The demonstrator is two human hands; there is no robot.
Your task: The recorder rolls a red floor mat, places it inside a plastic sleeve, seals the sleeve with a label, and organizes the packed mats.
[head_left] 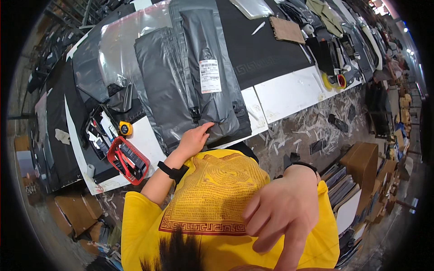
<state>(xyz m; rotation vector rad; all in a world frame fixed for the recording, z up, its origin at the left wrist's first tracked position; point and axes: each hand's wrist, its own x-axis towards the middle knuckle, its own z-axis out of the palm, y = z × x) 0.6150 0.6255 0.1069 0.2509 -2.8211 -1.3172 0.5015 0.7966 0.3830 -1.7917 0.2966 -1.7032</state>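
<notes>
A long grey plastic mailing bag [201, 40] with a white printed label [209, 77] lies on a stack of grey plastic bags [158, 77] at the table's front edge. The fingers of my left hand [194, 139] are stretched out and rest on its near end, without gripping it. Close to the camera, my right hand [287, 201] is raised in front of the yellow shirt [212, 189]. Its index finger points back toward me and the others are loosely bent, with nothing visible in them.
Left of the bags are a red plastic basket [143, 174] of tools, a yellow tape measure [125, 128] and clear plastic sheeting [131, 40]. Tape rolls [334, 81] and a brown pad [287, 30] sit at the right. Plastic scraps [294, 122] litter the floor.
</notes>
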